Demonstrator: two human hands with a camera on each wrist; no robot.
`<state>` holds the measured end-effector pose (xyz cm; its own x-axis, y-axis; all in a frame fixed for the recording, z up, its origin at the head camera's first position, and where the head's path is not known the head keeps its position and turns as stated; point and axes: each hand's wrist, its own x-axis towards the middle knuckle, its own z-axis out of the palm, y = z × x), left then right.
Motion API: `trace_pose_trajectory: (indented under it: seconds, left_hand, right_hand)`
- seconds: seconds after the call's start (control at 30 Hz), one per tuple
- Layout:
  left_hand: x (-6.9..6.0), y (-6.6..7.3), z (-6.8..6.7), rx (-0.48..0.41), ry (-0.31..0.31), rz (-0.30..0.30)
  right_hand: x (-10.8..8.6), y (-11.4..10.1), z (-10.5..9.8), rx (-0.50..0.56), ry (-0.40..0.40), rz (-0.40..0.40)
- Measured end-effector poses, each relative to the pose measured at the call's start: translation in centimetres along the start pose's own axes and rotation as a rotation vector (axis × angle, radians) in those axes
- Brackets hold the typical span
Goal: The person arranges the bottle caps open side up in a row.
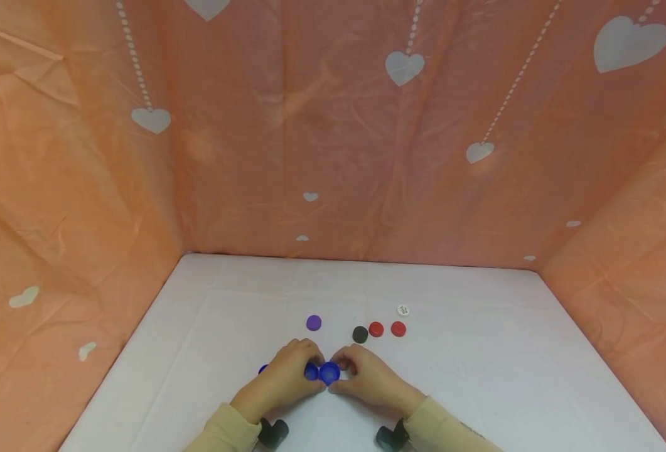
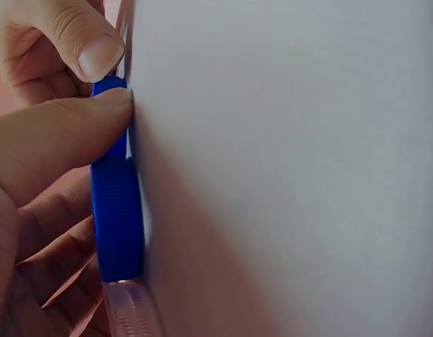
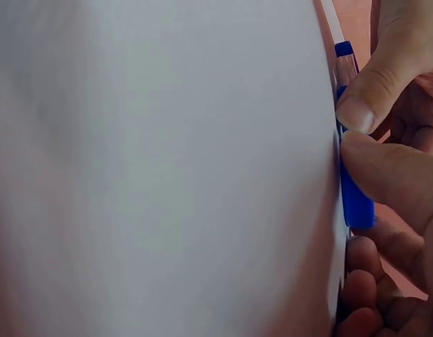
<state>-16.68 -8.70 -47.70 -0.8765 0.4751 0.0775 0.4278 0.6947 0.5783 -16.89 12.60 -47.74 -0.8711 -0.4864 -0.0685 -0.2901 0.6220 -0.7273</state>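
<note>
Two blue caps lie side by side on the white table in the head view, the right one (image 1: pixel 329 373) seen open side up, the left one (image 1: pixel 311 371) partly under the left hand (image 1: pixel 290 375). Thumb and fingers of the left hand are curled round the caps; its thumb presses a blue rim (image 2: pixel 118 217) in the left wrist view. From the other side the right hand (image 1: pixel 369 378) pinches the right cap between thumb and fingers. Both thumb tips nearly meet at the near edge. In the right wrist view, a blue cap (image 3: pixel 358 200) stands out below the right thumb.
Beyond the hands lie a purple cap (image 1: pixel 314 322), a black cap (image 1: pixel 359 334), two red caps (image 1: pixel 376 329) (image 1: pixel 398 329) and a white disc (image 1: pixel 403 310). Another blue piece (image 1: pixel 262 368) shows left of the left hand. Orange cloth with hearts (image 1: pixel 333 157) surrounds the table.
</note>
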Motion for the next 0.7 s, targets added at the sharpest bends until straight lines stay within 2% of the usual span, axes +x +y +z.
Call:
trace_pose_trajectory:
  seconds: [0.17,0.27,0.37,0.5,0.6,0.7]
  left_hand:
    - [-0.2,0.2,-0.5,-0.027,-0.019,0.001]
    - [-0.3,0.2,-1.3,-0.114,-0.054,-0.017]
    - [0.0,0.0,-2.6,-0.226,-0.066,-0.073]
    - [1.1,-0.9,-4.2,-0.335,-0.005,-0.135]
    - [2.2,-1.7,-4.8,-0.373,0.048,-0.152]
    - [3.1,-2.5,-4.9,-0.377,0.067,-0.169]
  right_hand:
    - [0.0,0.1,0.0,0.007,-0.004,-0.005]
    - [0.1,0.2,-0.2,0.030,-0.016,0.022]
    - [0.5,0.1,-0.8,0.080,-0.019,0.078]
    - [1.9,-0.5,-1.5,0.176,0.034,0.108]
    - [3.3,-1.1,-1.6,0.235,0.080,0.095]
    - [4.7,-1.7,-1.5,0.260,0.114,0.104]
